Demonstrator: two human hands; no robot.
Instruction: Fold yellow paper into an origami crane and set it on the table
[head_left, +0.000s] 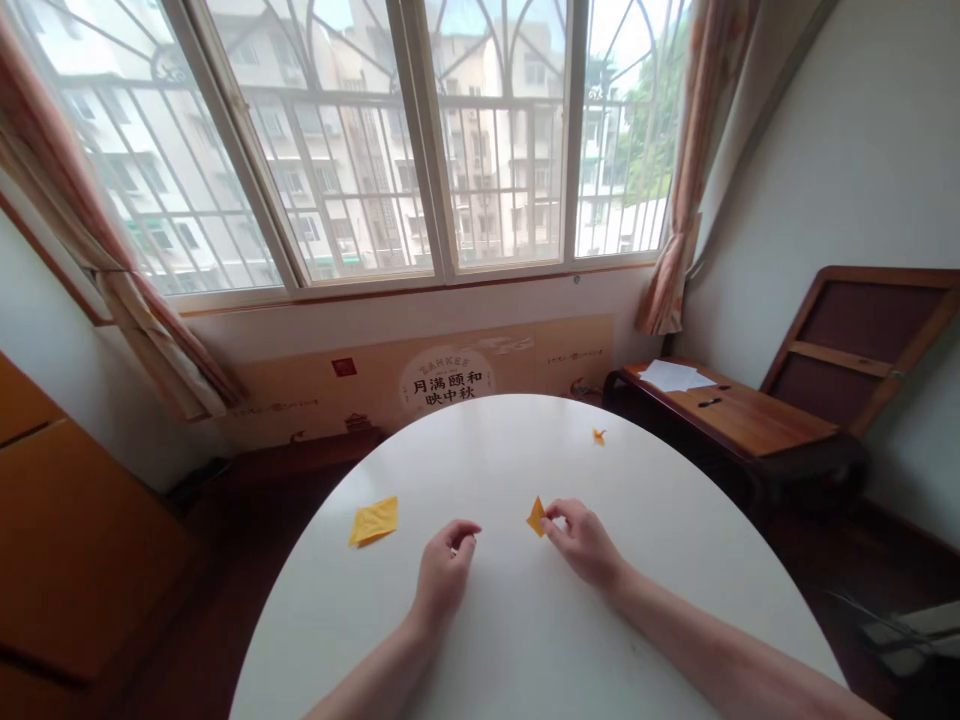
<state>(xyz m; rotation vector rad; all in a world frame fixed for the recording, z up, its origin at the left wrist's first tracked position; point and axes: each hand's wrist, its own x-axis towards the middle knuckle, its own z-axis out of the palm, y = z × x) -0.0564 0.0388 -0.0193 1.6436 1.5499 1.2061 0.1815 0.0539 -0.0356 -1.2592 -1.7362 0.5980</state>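
Just left of the right hand [583, 542], pinched by its fingertips [550, 524], sits the orange paper [536, 516] (left hand [446, 567] curled, empty).

A long tan panel [525, 372] is leaning against the wall under the window. It is showing a pale round emblem [447, 381] with dark Chinese characters in two rows: "月满颐和" above "映中秋". A thin arc of smaller characters is running over them, too small to read. A small red seal [343, 367] on its left and a line of fine print [574, 357] on its right are showing only as blurs.
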